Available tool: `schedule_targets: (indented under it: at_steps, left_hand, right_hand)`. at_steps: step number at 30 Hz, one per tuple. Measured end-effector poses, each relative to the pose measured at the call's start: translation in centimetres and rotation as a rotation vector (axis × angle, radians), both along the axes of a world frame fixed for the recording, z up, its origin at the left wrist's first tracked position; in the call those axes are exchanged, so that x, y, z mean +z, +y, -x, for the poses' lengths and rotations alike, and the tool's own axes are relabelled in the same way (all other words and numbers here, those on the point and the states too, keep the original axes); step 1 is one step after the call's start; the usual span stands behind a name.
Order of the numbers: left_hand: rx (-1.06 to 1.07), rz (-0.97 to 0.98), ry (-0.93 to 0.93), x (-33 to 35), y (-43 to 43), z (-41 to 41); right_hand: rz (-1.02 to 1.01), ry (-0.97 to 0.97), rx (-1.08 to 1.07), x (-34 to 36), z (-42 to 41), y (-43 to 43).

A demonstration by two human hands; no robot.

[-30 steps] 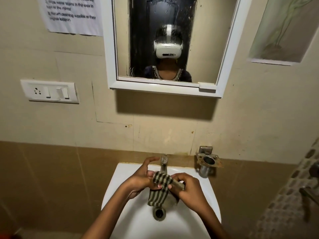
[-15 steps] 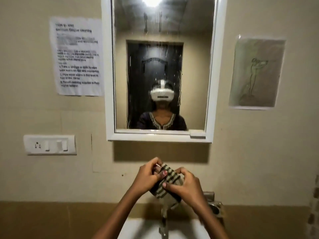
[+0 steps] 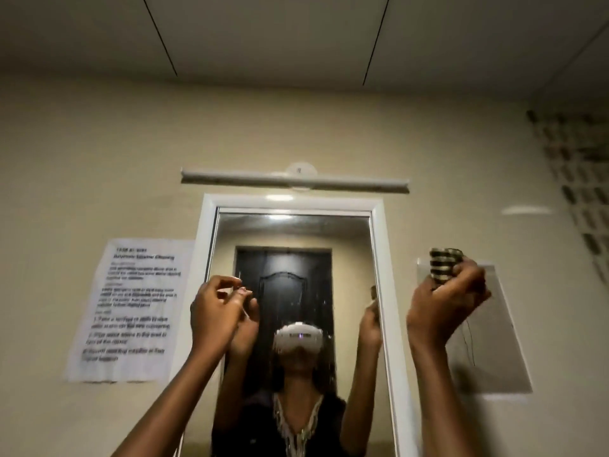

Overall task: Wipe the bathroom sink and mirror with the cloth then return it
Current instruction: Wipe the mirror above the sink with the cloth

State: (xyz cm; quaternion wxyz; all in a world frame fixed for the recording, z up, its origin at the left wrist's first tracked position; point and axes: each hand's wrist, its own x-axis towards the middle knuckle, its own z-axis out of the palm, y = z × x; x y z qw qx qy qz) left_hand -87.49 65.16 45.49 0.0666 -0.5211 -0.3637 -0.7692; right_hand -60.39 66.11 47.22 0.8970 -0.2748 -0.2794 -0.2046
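Observation:
The white-framed mirror (image 3: 379, 245) hangs on the beige wall ahead, its glass streaked with water drops. My right hand (image 3: 445, 298) is raised to the right of the mirror frame, closed around the bunched striped cloth (image 3: 443, 265), which pokes out above the fingers. My left hand (image 3: 217, 308) is lifted in front of the mirror's left edge, fingers loosely curled and apart, holding nothing. The sink is out of view below.
A tube light (image 3: 293, 181) runs above the mirror. A printed instruction sheet (image 3: 131, 308) is stuck to the wall on the left. A picture (image 3: 487, 344) hangs on the right, partly behind my right hand. Patterned tiles (image 3: 580, 186) cover the right wall.
The view tilted up from the sink to the mirror and ceiling. Both hands rose and separated; the left hand let go of the cloth, which moved right in the right hand.

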Motion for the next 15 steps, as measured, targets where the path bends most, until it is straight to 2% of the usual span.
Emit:
schedule_targets:
  at_steps: [2,4,8,11,15]
  left_hand:
    - [0.083,-0.035,-0.063,1.9,0.4,1.0]
    - [0.142,-0.052,-0.101,3.3,0.8,1.6]
    - [0.188,-0.056,-0.107,4.9,1.3,2.0]
    - [0.191,-0.066,-0.108,5.8,1.3,2.9]
    - [0.183,-0.081,-0.094,7.0,1.1,4.5]
  right_hand:
    - [-0.039,0.068,0.094,2.5,0.6,2.4]
    - [0.056,0.046,0.107,4.7,2.4,5.2]
    - [0.360,-0.074,0.068,7.8,6.8,8.2]
    - [0.417,-0.075,0.011,9.9,8.0,8.8]
    - [0.476,-0.216,-0.106,13.4,9.2,9.2]
